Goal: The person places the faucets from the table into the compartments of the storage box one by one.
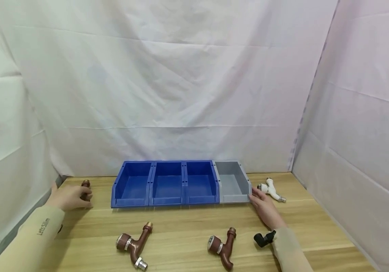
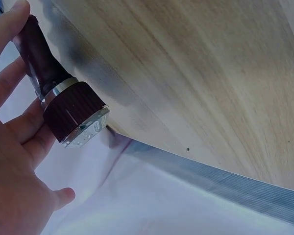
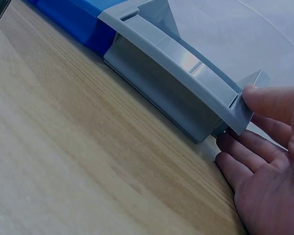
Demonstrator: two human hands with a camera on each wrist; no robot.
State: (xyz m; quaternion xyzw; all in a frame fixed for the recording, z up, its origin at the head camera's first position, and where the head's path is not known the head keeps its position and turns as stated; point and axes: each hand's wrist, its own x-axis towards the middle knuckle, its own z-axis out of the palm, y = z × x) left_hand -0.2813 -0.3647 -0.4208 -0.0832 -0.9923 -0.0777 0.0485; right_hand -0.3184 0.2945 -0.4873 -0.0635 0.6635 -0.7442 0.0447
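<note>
At the table's left side my left hand (image 1: pixel 70 197) holds a dark brown faucet (image 2: pixel 39 54) between thumb and fingers. Its ribbed knob with a clear cap faces the wrist camera, and some fingertips are hidden behind the body. Over on the right, my right hand (image 1: pixel 264 206) grips the front corner of the grey bin (image 1: pixel 235 198), thumb on its side wall and other fingers low by its base. That bin adjoins a row of three blue bins (image 1: pixel 167 201). Just beyond the right hand lies a white faucet (image 1: pixel 271 189).
Two more brown faucets lie on the wooden table (image 1: pixel 177 241) in front of the bins: one with a metal end (image 1: pixel 136 245) left of centre, another (image 1: pixel 226 249) to the right. White cloth (image 1: pixel 167 83) hangs behind and on both sides. A black device (image 1: pixel 264 238) sits at my right wrist.
</note>
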